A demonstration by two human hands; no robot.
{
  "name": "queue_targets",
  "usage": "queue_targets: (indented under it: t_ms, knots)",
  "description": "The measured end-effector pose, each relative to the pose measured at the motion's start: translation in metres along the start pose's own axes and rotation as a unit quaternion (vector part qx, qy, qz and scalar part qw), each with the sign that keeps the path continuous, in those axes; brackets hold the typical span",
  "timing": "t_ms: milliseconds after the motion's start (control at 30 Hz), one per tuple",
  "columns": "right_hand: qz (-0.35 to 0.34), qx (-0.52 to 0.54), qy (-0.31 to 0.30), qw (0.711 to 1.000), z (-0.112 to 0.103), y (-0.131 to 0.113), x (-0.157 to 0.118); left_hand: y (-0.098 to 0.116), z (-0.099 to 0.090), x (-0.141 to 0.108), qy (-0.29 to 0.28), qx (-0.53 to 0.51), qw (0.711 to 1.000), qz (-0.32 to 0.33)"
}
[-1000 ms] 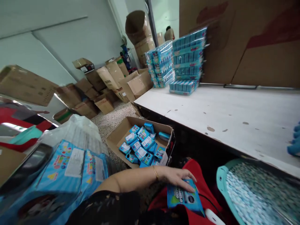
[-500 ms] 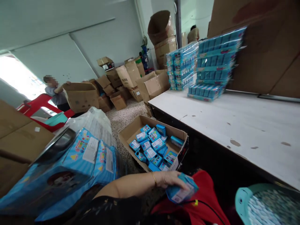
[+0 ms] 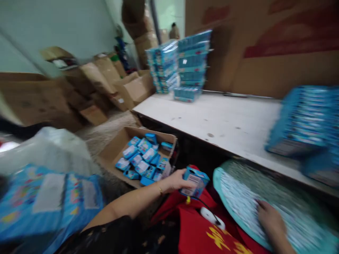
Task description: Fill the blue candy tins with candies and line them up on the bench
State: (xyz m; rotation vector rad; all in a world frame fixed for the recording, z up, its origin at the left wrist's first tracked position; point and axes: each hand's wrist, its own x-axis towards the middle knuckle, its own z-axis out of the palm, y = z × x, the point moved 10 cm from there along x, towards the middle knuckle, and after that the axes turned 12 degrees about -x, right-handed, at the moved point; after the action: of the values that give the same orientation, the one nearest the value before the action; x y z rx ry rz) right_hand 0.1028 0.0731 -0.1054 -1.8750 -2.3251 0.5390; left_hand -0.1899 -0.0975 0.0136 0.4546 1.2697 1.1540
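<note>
My left hand is wrapped round a small blue printed box, held above the red apron on my lap. At the right my right hand reaches down into a turquoise basin. Small pale pieces fill its near part, and its fingertips touch them; motion blur hides whether the fingers grip any. To the left of the held box stands an open carton with several like blue boxes lying loose in it.
A white table carries wrapped stacks of blue boxes at its far end and more blue boxes at right. Large blue packages lie at left. Brown cartons crowd the floor behind. A person is in the background.
The view has swung to the right. My right hand has come into sight in the basin. My left hand still holds the blue box, now turned more upright.
</note>
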Motion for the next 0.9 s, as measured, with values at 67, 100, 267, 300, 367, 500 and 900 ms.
queue_targets:
  t_ms: [67, 100, 267, 300, 367, 500, 900]
  knots:
    - [0.007, 0.081, -0.015, 0.997, -0.004, -0.003, -0.006, 0.011, 0.015, 0.017, -0.023, 0.059, 0.997, 0.045]
    - [0.016, 0.115, 0.002, 0.993, -0.012, -0.002, -0.006, 0.015, 0.023, 0.027, -0.034, 0.085, 0.994, 0.064]
    - [0.096, 0.184, 0.005, 0.978, -0.037, 0.028, -0.004, 0.016, 0.070, 0.085, -0.089, 0.149, 0.977, 0.125]
    - [0.103, 0.190, 0.007, 0.976, -0.044, 0.034, -0.006, 0.014, 0.081, 0.094, -0.101, 0.158, 0.973, 0.133]
    - [0.094, 0.218, 0.010, 0.971, -0.064, 0.039, -0.011, 0.010, 0.101, 0.109, -0.131, 0.179, 0.964, 0.144]
    - [0.026, 0.230, 0.003, 0.973, -0.111, 0.027, -0.013, 0.002, 0.136, 0.134, -0.162, 0.232, 0.941, 0.187]
    - [-0.081, -0.230, -0.106, 0.964, -0.180, -0.061, -0.012, -0.015, 0.161, 0.149, -0.144, 0.312, 0.907, 0.243]
